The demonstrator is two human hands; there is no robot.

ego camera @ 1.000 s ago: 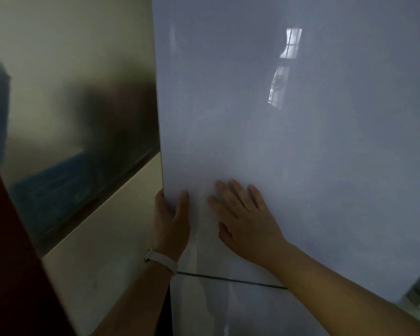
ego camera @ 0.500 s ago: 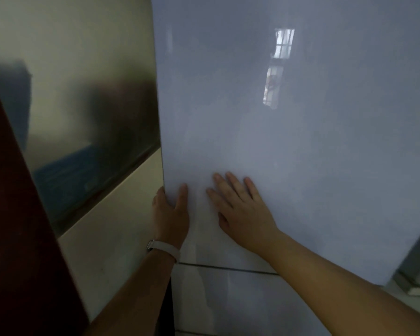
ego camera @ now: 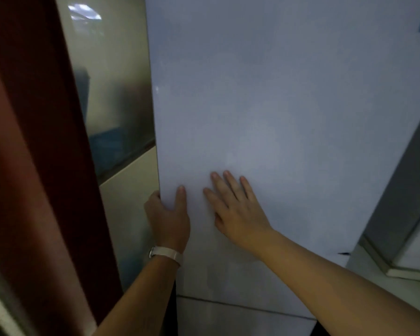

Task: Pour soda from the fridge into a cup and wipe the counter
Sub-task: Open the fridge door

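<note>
A tall pale grey-white fridge door (ego camera: 264,105) fills most of the view. My left hand (ego camera: 167,219), with a light wristband, grips the door's left edge: the thumb lies on the front face and the fingers wrap behind the edge. My right hand (ego camera: 233,209) lies flat on the door front just right of it, fingers spread, holding nothing. A seam to a lower fridge door (ego camera: 228,318) runs below my wrists. No soda, cup or counter is in view.
A dark red door or panel (ego camera: 34,154) stands close at the left. Between it and the fridge is a reflective wall panel (ego camera: 112,93) above a cream one (ego camera: 129,190). A grey surface and a ledge (ego camera: 403,251) lie at the right.
The view has shifted right and slightly up, so the red panel now takes more of the left side. Both hands stay in the same places on the fridge door.
</note>
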